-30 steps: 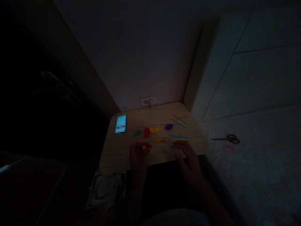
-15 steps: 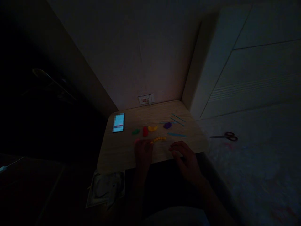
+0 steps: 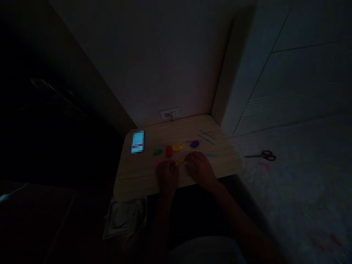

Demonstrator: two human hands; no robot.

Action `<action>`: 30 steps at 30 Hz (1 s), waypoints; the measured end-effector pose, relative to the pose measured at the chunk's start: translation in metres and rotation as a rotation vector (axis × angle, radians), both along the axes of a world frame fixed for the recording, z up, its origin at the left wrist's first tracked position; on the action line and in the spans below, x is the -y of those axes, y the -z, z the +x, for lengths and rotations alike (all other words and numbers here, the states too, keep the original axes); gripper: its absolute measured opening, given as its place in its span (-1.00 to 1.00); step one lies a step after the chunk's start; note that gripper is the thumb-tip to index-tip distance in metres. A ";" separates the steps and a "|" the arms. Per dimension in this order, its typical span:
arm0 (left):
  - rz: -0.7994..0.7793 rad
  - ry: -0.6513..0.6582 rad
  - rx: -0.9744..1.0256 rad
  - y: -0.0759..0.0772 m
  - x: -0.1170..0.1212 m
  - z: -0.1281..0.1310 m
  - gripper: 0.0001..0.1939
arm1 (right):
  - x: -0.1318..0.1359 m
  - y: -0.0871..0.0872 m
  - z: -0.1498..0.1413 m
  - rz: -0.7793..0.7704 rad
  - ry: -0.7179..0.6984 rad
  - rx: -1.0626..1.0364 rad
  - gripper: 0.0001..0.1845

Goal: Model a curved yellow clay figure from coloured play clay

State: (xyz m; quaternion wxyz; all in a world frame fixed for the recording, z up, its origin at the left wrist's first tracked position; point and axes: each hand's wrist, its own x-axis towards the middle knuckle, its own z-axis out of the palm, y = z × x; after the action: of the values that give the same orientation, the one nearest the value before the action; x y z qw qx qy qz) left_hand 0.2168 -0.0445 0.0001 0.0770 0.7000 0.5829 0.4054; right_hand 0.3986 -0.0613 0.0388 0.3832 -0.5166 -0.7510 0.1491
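Observation:
Between my two hands, over the small wooden table (image 3: 137,179), is a row of joined orange-yellow balls (image 3: 179,161) that looks like modelling clay. My left hand (image 3: 167,175) pinches its left end. At the other end, the fingers of my right hand (image 3: 199,167) are closed on it and cover that part. A pink lump (image 3: 159,162) shows just behind my left hand, partly hidden. Farther back lie a green lump (image 3: 157,152), a red lump (image 3: 168,151), a yellow curved piece (image 3: 177,147) and a purple lump (image 3: 195,144). The room is dark and finger details are faint.
Thin blue-green sticks (image 3: 206,137) and a flat blue-green tool (image 3: 210,155) lie at the table's right. A lit phone (image 3: 138,142) rests at the back left. Behind is a wall socket (image 3: 169,114) with a plug. Scissors (image 3: 262,156) lie on the floor at right.
My right hand has moved left from beside the orange-yellow row and closed on its right end, covering it. My left hand stays at the left end. The view has shifted slightly.

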 end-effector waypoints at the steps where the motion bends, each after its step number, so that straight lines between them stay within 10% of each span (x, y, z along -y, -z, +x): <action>1: 0.003 0.002 -0.007 0.000 0.000 0.000 -0.96 | -0.004 0.000 -0.005 -0.011 -0.007 0.037 -0.79; 10: 0.014 0.041 -0.051 -0.001 0.001 -0.001 -0.89 | -0.026 0.012 -0.026 -0.104 -0.004 0.335 -0.77; 30: 0.065 0.014 -0.014 0.006 -0.001 0.000 -0.92 | -0.024 0.024 -0.020 -0.037 -0.006 0.231 -0.81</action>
State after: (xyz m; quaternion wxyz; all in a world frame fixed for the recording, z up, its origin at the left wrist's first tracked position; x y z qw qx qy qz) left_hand 0.2168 -0.0440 -0.0057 0.0529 0.7090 0.5651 0.4186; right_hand 0.3787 -0.0373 0.0152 0.2840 -0.5350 -0.7890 0.1034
